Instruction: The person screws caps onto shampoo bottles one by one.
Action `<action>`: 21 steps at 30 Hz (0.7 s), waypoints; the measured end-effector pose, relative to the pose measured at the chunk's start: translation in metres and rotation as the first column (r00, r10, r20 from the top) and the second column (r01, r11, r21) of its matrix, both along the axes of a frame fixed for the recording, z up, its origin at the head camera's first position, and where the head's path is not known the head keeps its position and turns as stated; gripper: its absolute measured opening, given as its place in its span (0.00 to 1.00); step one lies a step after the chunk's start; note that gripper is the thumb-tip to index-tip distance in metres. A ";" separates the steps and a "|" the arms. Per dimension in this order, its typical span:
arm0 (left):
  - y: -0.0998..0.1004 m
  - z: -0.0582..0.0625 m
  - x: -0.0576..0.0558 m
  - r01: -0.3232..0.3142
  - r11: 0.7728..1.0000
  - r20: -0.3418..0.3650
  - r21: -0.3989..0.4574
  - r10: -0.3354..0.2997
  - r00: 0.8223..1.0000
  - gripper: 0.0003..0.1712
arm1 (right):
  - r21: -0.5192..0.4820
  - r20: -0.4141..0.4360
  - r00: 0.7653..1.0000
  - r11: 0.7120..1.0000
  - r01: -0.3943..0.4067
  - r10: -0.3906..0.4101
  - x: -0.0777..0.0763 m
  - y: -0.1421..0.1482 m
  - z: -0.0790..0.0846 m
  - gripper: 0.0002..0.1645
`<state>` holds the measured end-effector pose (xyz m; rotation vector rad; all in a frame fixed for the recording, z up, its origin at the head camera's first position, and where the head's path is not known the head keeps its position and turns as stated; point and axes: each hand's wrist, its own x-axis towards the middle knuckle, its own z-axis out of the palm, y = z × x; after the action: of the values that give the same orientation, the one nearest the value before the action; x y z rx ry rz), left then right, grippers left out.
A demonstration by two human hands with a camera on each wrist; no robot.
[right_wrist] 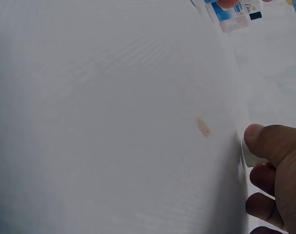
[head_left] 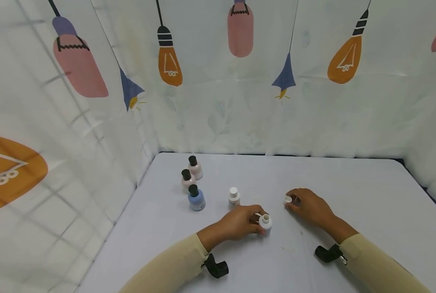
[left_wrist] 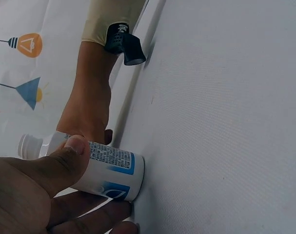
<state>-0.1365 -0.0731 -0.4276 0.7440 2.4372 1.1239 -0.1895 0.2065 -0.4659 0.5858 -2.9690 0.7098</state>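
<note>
My left hand [head_left: 236,224] grips a small white bottle [head_left: 266,226] with an uncapped neck, upright on the table. In the left wrist view, the thumb presses the side of this bottle [left_wrist: 117,170], which has a blue panel and small print; fingers curl behind it. To the right, my right hand [head_left: 311,207] pinches a small white cap [head_left: 287,199] at the tabletop. The right wrist view shows only part of the cap [right_wrist: 255,158], between thumb and fingers. A second white bottle [head_left: 234,196], capped, stands just behind my left hand, its base partly hidden.
At the table's left stand a blue nail polish bottle [head_left: 197,201] and two pale pink ones [head_left: 188,182], all with black caps. The white table [head_left: 349,183] is bordered by a printed curtain [head_left: 218,118] at the back and sides. A brownish mark [right_wrist: 203,127] lies on the tabletop.
</note>
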 end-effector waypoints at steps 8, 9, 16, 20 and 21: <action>0.002 -0.001 0.002 0.000 1.000 -0.023 -0.012 0.000 1.000 0.20 | 0.024 0.003 1.000 1.000 0.006 -0.006 0.003 0.004 0.004 0.21; 0.002 0.000 0.001 0.003 1.000 -0.027 -0.012 -0.003 1.000 0.20 | 0.025 0.003 1.000 1.000 0.007 -0.007 0.004 0.004 0.005 0.21; 0.000 -0.002 0.000 0.015 0.999 -0.046 -0.032 -0.016 0.999 0.21 | 0.024 -0.006 1.000 1.000 -0.003 0.004 0.013 0.003 0.014 0.21; -0.001 -0.005 -0.001 0.024 0.999 -0.058 -0.029 -0.026 0.998 0.21 | 0.010 -0.023 0.999 1.000 -0.025 0.025 0.019 0.002 0.019 0.21; -0.001 -0.005 -0.002 0.026 0.999 -0.059 -0.027 -0.027 0.998 0.21 | 0.007 -0.030 0.999 1.000 -0.030 0.031 0.020 0.002 0.020 0.21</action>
<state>-0.1381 -0.0744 -0.4328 0.8102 2.4790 1.0718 -0.1694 0.2082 -0.4463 0.6375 -2.9419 0.6881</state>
